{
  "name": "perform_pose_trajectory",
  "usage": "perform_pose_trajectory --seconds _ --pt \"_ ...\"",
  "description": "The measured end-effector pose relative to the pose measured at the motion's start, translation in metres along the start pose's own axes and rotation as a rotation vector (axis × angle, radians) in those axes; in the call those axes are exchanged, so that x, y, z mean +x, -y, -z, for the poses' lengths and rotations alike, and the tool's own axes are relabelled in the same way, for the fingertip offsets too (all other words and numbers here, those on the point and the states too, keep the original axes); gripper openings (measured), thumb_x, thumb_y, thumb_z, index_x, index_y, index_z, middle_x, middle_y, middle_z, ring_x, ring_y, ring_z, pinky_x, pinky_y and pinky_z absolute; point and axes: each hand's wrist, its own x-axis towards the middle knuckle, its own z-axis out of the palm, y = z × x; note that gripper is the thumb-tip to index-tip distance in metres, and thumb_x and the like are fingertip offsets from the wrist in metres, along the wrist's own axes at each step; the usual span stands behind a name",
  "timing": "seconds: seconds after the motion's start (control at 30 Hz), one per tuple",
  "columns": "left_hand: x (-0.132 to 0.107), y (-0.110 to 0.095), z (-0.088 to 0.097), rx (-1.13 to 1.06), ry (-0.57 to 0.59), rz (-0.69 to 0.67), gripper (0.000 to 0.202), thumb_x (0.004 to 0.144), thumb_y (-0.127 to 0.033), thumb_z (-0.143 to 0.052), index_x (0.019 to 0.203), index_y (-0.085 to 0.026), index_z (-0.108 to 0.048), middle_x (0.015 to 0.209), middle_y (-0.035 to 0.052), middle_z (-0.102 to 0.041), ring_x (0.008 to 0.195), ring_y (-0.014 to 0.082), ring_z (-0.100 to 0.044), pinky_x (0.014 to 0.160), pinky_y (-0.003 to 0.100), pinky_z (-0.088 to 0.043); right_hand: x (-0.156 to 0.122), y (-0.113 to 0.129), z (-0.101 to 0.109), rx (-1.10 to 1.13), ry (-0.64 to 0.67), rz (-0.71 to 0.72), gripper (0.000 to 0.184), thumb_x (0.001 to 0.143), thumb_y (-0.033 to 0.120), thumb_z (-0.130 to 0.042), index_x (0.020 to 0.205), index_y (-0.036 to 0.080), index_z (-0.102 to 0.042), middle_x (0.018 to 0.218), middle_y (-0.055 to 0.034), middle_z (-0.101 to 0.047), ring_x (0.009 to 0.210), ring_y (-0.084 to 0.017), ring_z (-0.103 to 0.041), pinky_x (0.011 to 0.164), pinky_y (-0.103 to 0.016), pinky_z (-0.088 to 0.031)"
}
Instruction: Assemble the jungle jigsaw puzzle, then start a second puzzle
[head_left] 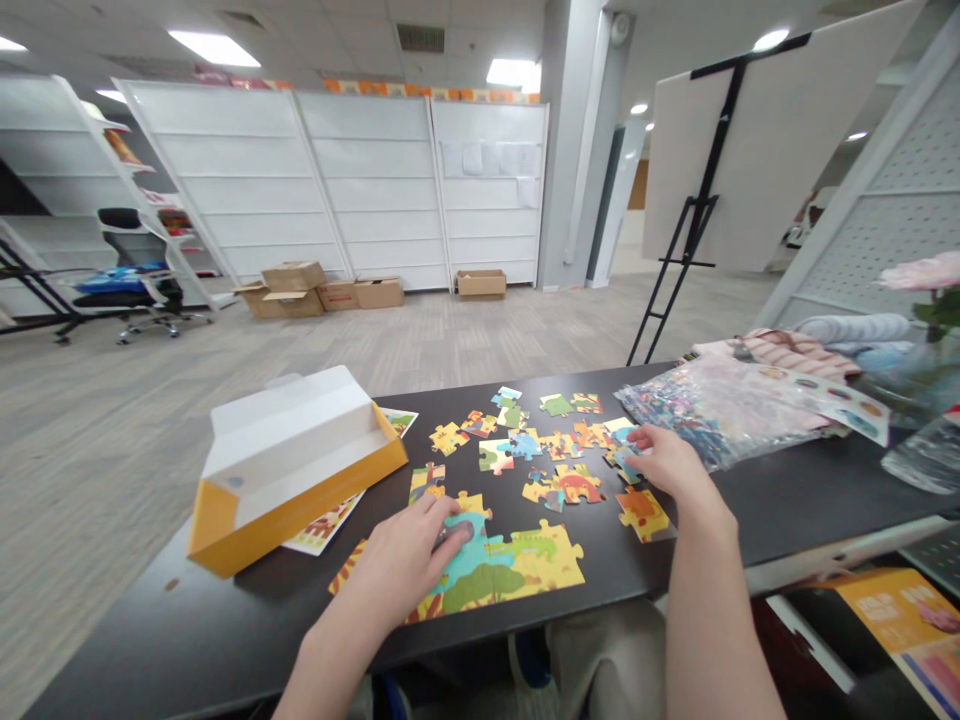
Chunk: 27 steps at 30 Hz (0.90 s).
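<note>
Head view, near to far. Left hand (405, 553) sits at the near table edge, fingers pressed together and curled down over a teal jigsaw piece (466, 560). A small grey spot shows at the fingertips, and the view is poor there, so whether it is a true pinch or just pressing is hard to tell. That piece lies in a partly joined jigsaw section (517, 572) with a green crocodile on it, on a black table (225, 625). Right hand (667, 465) is further along to the right, fingers spread, tips down on a cluster of small loose jigsaw pieces (622, 462), no clear pinch. An orange-and-yellow jigsaw piece (643, 514) lies just below that hand, and more loose jigsaw pieces (517, 440) are scattered between the hands.

Upper left of the table, an open yellow puzzle box (296, 475) rests partly on a printed picture sheet (322, 525). To the right lies a clear plastic bag (720, 410) holding more pieces, then a glass vase (926, 375) with a pink flower. Beyond the table stand an easel with a white board (720, 150), cardboard boxes (315, 292) on the floor and white shelving (360, 170).

Risk: a forearm sweep could shift the joined section apart or push pieces off the near edge. The bag sits against the loose pieces, so tugging it could scatter them.
</note>
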Motion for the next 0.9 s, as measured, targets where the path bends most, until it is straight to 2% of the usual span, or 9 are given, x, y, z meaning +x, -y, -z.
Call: perform_pose_trajectory --seconds 0.13,0.27,0.4,0.63,0.77,0.9 --pt "0.0 -0.005 0.005 -0.017 -0.002 0.014 0.025 0.1 -0.042 -0.044 0.109 -0.025 -0.06 0.109 0.0037 -0.068 0.093 0.0214 -0.068 0.075 0.029 -0.045 -0.008 0.015 0.004 0.065 0.022 0.127 0.033 0.074 0.032 -0.069 0.104 0.017 -0.071 0.107 -0.01 -0.074 0.089 -0.024 -0.068 0.078 -0.032 -0.051" --pt "0.003 -0.009 0.011 -0.004 0.012 0.046 0.022 0.099 -0.039 -0.047 0.106 -0.025 -0.062 0.103 0.0036 -0.071 0.089 0.0216 -0.068 0.072 0.029 -0.043 -0.015 0.041 0.003 0.212 0.134 0.331 0.027 0.077 0.037 -0.068 0.098 0.02 -0.071 0.101 -0.0066 -0.074 0.085 -0.022 -0.067 0.078 -0.031 -0.052" --pt "0.006 -0.011 0.014 0.021 0.009 0.054 0.02 0.098 -0.036 -0.048 0.103 -0.024 -0.062 0.1 0.0035 -0.071 0.087 0.0213 -0.068 0.07 0.029 -0.041 -0.019 0.055 -0.004 0.228 0.219 0.403 0.027 0.075 0.036 -0.072 0.097 0.02 -0.073 0.101 -0.0064 -0.074 0.089 -0.023 -0.066 0.081 -0.033 -0.052" --pt "0.006 -0.013 0.008 0.051 -0.011 0.051 0.019 0.098 -0.038 -0.049 0.104 -0.024 -0.061 0.099 0.0035 -0.072 0.083 0.0214 -0.068 0.066 0.028 -0.039 -0.026 0.06 -0.01 0.281 0.445 0.376 0.049 0.063 0.026 -0.082 0.11 0.019 -0.072 0.11 -0.0093 -0.072 0.104 -0.025 -0.066 0.089 -0.033 -0.053" --pt "0.001 -0.007 0.011 0.071 -0.057 0.058 0.019 0.098 -0.037 -0.048 0.101 -0.025 -0.063 0.101 0.0026 -0.072 0.087 0.0203 -0.068 0.069 0.028 -0.041 -0.026 0.057 -0.01 0.343 0.454 0.36 0.044 0.064 0.021 -0.079 0.107 0.02 -0.073 0.115 -0.0099 -0.072 0.108 -0.026 -0.067 0.086 -0.032 -0.055" --pt "-0.008 0.012 0.021 0.116 -0.181 0.182 0.023 0.099 -0.035 -0.045 0.098 -0.025 -0.065 0.105 0.003 -0.07 0.091 0.0209 -0.068 0.071 0.029 -0.042 -0.024 0.054 -0.008 0.332 0.432 0.352 0.039 0.064 0.022 -0.078 0.103 0.022 -0.073 0.11 -0.0085 -0.074 0.104 -0.026 -0.069 0.09 -0.034 -0.055"
